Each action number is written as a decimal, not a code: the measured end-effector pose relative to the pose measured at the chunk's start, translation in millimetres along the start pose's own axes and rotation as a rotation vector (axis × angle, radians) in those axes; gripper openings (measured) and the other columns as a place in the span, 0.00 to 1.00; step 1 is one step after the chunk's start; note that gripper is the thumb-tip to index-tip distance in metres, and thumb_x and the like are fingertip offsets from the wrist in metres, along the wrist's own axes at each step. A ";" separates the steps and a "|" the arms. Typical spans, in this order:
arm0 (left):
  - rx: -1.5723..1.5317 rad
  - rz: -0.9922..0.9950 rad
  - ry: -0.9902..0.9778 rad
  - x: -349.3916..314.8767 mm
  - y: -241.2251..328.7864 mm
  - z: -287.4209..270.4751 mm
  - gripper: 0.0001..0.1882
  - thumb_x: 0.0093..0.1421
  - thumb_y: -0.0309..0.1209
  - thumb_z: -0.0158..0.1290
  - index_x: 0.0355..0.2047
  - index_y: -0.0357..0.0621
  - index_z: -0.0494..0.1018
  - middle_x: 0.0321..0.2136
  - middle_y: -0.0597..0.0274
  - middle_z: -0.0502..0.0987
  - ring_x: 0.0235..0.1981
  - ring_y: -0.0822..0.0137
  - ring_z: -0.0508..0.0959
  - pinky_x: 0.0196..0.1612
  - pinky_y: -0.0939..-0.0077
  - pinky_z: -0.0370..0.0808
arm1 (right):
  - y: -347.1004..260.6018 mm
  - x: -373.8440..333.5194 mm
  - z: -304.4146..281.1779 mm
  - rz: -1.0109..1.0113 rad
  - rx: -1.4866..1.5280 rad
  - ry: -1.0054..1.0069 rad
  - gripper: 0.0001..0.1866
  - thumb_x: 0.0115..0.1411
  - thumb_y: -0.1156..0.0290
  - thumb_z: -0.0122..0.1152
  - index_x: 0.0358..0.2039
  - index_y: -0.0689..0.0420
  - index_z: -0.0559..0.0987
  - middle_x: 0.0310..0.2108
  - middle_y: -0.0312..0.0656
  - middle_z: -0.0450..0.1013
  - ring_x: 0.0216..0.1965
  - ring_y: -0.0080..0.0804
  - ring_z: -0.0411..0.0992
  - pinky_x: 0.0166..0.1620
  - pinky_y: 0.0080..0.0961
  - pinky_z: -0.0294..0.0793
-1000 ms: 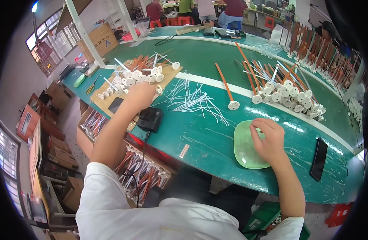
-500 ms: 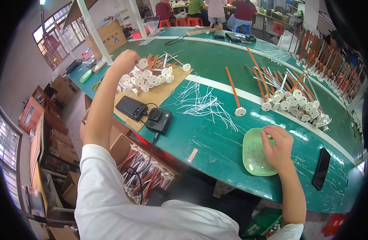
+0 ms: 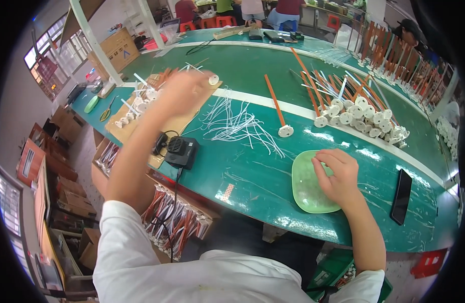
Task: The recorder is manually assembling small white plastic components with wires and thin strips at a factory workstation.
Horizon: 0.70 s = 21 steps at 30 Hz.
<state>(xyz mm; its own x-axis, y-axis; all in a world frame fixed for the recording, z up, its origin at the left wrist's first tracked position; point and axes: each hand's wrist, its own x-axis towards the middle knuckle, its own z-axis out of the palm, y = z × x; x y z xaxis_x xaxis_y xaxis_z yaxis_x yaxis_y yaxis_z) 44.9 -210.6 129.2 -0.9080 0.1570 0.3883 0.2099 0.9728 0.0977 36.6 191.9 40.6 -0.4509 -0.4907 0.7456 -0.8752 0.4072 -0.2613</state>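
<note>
My left hand [image 3: 186, 95], smeared by motion, is over a cardboard sheet [image 3: 115, 129] where orange and white strips with round white disc ends [image 3: 140, 105] lie heaped. Whether its fingers hold anything cannot be made out. My right hand [image 3: 338, 175] hangs over the right side of a shallow light-green dish [image 3: 296, 184]. Its thumb and forefinger are pinched together; anything between them is too small to see. A lone orange strip with a white disc foot [image 3: 285, 131] lies between the hands, beside a tangle of thin white strands [image 3: 240, 126].
A bigger heap of disc-ended strips [image 3: 361, 118] lies at the right. Near my left forearm sits a black grilled device [image 3: 182, 152] with a cable. A black phone [image 3: 401, 197] lies far right. Below the table edge stands a box of strips [image 3: 174, 222]. People sit beyond.
My left hand has moved right and toward me across the heap, exposing discs at its left. The whole view has shifted slightly. My right hand stays pinched over the green dish.
</note>
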 end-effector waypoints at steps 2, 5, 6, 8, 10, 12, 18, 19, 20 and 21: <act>-0.011 0.190 -0.136 1.7 60.0 31.6 0.24 0.61 0.46 0.58 0.56 0.53 0.74 0.42 0.48 0.81 0.45 0.46 0.80 0.49 0.55 0.77 | 1.2 -3.8 -1.0 0.037 0.020 -0.028 0.05 0.50 0.81 0.69 0.29 0.61 0.81 0.31 0.45 0.80 0.30 0.40 0.79 0.33 0.30 0.78; -0.078 0.206 -0.280 16.2 107.5 60.9 0.22 0.63 0.45 0.56 0.55 0.53 0.74 0.40 0.47 0.80 0.43 0.46 0.80 0.45 0.55 0.77 | -2.7 2.4 0.1 -0.007 0.001 0.016 0.06 0.50 0.81 0.69 0.29 0.61 0.82 0.31 0.44 0.80 0.30 0.40 0.79 0.33 0.30 0.78; -0.057 0.170 -0.348 18.6 113.3 69.4 0.20 0.63 0.44 0.55 0.53 0.52 0.76 0.39 0.47 0.80 0.41 0.47 0.80 0.43 0.55 0.77 | -5.4 3.4 0.8 -0.005 -0.010 0.015 0.06 0.50 0.81 0.69 0.29 0.61 0.82 0.31 0.44 0.80 0.30 0.40 0.79 0.33 0.30 0.78; -0.097 0.201 -0.312 29.7 115.6 101.0 0.18 0.63 0.41 0.56 0.51 0.51 0.76 0.36 0.48 0.81 0.39 0.47 0.80 0.41 0.57 0.77 | -4.8 4.0 -0.5 -0.003 0.018 0.019 0.06 0.50 0.80 0.70 0.30 0.60 0.82 0.31 0.45 0.80 0.30 0.41 0.79 0.34 0.31 0.79; -0.138 0.247 -0.291 40.5 125.3 121.3 0.16 0.63 0.39 0.57 0.49 0.49 0.76 0.34 0.49 0.81 0.36 0.47 0.80 0.40 0.59 0.78 | -1.0 1.1 -3.7 0.017 -0.031 0.053 0.06 0.50 0.80 0.70 0.30 0.60 0.82 0.31 0.45 0.80 0.30 0.40 0.79 0.33 0.30 0.79; -0.445 0.238 -0.091 35.2 139.3 118.6 0.15 0.59 0.33 0.60 0.47 0.49 0.77 0.30 0.53 0.83 0.33 0.47 0.83 0.39 0.59 0.79 | -0.6 2.5 -6.5 0.030 -0.070 0.097 0.07 0.50 0.80 0.70 0.31 0.60 0.82 0.31 0.44 0.80 0.30 0.39 0.79 0.33 0.29 0.79; -1.179 0.113 0.077 -5.4 198.2 115.6 0.24 0.55 0.22 0.62 0.52 0.42 0.69 0.27 0.49 0.82 0.35 0.53 0.86 0.36 0.74 0.79 | -5.9 4.8 -5.3 0.188 0.068 0.233 0.10 0.50 0.80 0.71 0.34 0.61 0.83 0.31 0.45 0.80 0.30 0.35 0.79 0.30 0.26 0.78; -1.071 0.147 0.085 -9.2 202.8 112.2 0.25 0.55 0.21 0.61 0.53 0.42 0.69 0.29 0.49 0.82 0.35 0.53 0.86 0.36 0.73 0.79 | -4.2 4.7 -4.9 0.064 0.100 0.251 0.11 0.48 0.79 0.71 0.34 0.62 0.83 0.31 0.45 0.80 0.29 0.35 0.79 0.30 0.25 0.78; -0.960 0.176 0.095 -12.8 205.9 108.5 0.27 0.54 0.19 0.60 0.55 0.42 0.68 0.30 0.49 0.83 0.36 0.52 0.86 0.37 0.73 0.80 | -2.9 4.5 -2.8 -0.061 0.138 0.267 0.12 0.46 0.79 0.72 0.34 0.62 0.83 0.31 0.45 0.80 0.28 0.35 0.79 0.30 0.25 0.78; -0.846 0.213 0.099 -15.3 209.0 105.3 0.28 0.53 0.17 0.58 0.56 0.42 0.69 0.34 0.48 0.82 0.36 0.51 0.85 0.37 0.67 0.80 | -3.9 5.0 -1.9 -0.049 0.138 0.259 0.12 0.46 0.79 0.72 0.34 0.62 0.83 0.31 0.45 0.80 0.28 0.35 0.79 0.30 0.25 0.78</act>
<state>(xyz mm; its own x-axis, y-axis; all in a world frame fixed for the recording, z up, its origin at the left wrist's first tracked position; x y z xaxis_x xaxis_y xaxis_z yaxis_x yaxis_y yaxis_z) 64.4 8.3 47.2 -0.7917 0.2670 0.5495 0.6052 0.4656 0.6457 38.1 189.3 46.5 -0.3629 -0.2867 0.8866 -0.9186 0.2700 -0.2886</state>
